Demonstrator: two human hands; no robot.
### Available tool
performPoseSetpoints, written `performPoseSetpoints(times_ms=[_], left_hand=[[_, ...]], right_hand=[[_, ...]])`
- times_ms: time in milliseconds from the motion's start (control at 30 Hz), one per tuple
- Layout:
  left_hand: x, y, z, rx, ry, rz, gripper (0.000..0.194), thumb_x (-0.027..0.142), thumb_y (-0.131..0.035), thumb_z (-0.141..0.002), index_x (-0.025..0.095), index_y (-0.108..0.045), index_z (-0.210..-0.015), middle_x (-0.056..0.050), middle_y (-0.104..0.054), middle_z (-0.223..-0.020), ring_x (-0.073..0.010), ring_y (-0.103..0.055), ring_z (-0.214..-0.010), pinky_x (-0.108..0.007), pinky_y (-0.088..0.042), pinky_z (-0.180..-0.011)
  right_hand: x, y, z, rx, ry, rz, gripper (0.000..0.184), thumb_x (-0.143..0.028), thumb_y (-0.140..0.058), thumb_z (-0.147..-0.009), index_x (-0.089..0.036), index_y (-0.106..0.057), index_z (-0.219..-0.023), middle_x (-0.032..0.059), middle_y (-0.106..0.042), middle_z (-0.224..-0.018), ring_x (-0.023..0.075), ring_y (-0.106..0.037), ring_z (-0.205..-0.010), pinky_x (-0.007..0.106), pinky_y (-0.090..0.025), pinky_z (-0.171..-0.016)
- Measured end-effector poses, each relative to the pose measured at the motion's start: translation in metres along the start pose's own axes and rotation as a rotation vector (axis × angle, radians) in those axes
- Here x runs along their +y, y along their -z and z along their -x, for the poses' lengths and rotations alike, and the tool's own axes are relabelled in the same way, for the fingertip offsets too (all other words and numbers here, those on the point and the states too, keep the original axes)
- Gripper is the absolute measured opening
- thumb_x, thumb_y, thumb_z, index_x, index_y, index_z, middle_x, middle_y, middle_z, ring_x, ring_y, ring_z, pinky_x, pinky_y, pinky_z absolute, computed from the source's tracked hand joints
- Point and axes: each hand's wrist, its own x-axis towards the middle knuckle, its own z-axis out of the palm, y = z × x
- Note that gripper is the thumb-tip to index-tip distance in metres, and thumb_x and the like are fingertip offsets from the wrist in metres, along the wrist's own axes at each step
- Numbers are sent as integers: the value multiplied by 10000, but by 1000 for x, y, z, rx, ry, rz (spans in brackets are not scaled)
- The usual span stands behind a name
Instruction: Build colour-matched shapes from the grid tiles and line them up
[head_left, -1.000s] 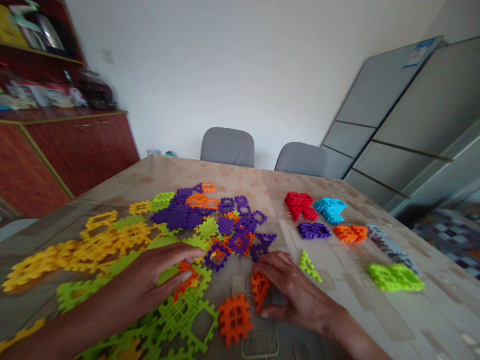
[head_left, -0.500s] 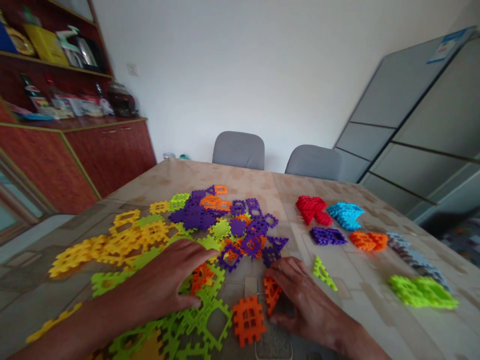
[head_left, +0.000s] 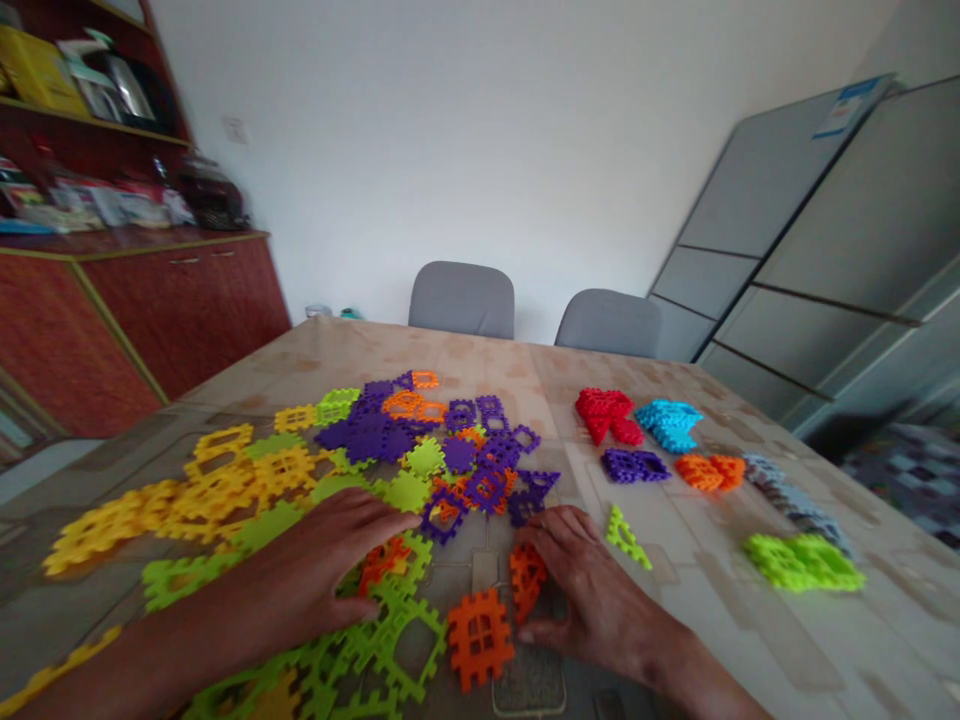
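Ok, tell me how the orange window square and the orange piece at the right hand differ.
The window square shows whole; the orange piece is partly covered by the right hand. The square lies nearer the viewer; the piece sits farther back. Both are orange with toothed edges.

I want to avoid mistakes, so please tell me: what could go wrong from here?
The orange piece by the left hand lies among green pieces; lifting it might drag some along. The held piece in the right hand looks close to the orange square and could bump it.
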Motion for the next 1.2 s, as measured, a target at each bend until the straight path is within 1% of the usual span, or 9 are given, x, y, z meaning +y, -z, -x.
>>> performPoseSetpoints(times_ms=[67, 167, 367, 467, 533, 567, 767, 933, 1200], left_hand=[[0, 0, 0, 7, -2, 3, 762, 193, -757, -718, 400, -474, -1395, -33, -532, -1410, -319, -482, -1294, -460, -387, -1096], [3, 1, -2, 18, 2, 12, 736, 236, -778, -715, 385, -500, -1380, -42, -546, -1395, -320, -498, -1279, -441, -404, -1085], [5, 6, -2, 64, -4, 26, 733, 376, -786, -758, 404, -451, -1410, -22, -523, -1423, -311, -489, -1296, -419, -403, -1094], [5, 6, -1, 48, 19, 18, 672, 469, -714, -829, 400, -420, -1430, -25, -477, -1468, -316, -442, -1342, -445, -382, -1111], [4, 5, -1, 32, 21, 24, 655, 492, -693, -843, 404, -417, -1431, -19, -472, -1474, -312, -436, -1349, -445, -382, -1114], [4, 4, -1, 31, 18, 27, 650, 490, -695, -843, 406, -423, -1427, -17, -476, -1471, -310, -440, -1347, -440, -387, -1112], [4, 2, 0, 34, 14, 39, 649, 520, -683, -847, 398, -424, -1429, -26, -466, -1479, -322, -448, -1341, -451, -403, -1102], [5, 3, 1, -5, 33, 44, 640, 535, -657, -866, 406, -402, -1438, -17, -455, -1485, -311, -421, -1360, -473, -369, -1124], [8, 5, -1, 1, 24, 70, 647, 539, -672, -848, 393, -428, -1428, -28, -472, -1472, -327, -441, -1344, -492, -381, -1114]], right_hand=[[0, -1, 1, -2, -13, 11, 602, -526, -709, -766, -183, -570, -1240, 111, -558, -1198, 292, -445, -1142, 480, -310, -1045], [1, -1, 1, -3, -14, 12, 506, -430, -709, -775, -186, -585, -1201, 97, -564, -1169, 284, -446, -1134, 466, -314, -1038], [3, 5, 2, -8, 48, -23, 416, -409, -661, -838, -215, -586, -1198, 85, -567, -1134, 265, -469, -1084, 442, -343, -983], [2, 5, 2, -6, 38, -15, 522, -494, -682, -813, -213, -570, -1238, 91, -563, -1156, 279, -460, -1104, 461, -320, -1007], [1, 2, 2, -4, 7, -5, 627, -536, -724, -760, -209, -554, -1267, 93, -558, -1176, 292, -448, -1121, 469, -311, -1017], [1, 1, 1, -2, -5, 0, 633, -531, -734, -750, -210, -555, -1265, 91, -558, -1177, 293, -445, -1122, 465, -313, -1014], [-2, -2, 1, 10, 5, 5, 361, -372, -656, -827, -214, -593, -1145, 66, -564, -1096, 254, -458, -1068, 412, -327, -980], [-5, 0, 2, 11, 15, -15, 312, -281, -629, -831, -219, -592, -1134, 54, -562, -1079, 238, -463, -1056, 397, -331, -970], [-8, 0, 1, 33, 0, 3, 260, -295, -638, -851, -228, -607, -1100, 40, -590, -1045, 230, -481, -1023, 399, -340, -959]])
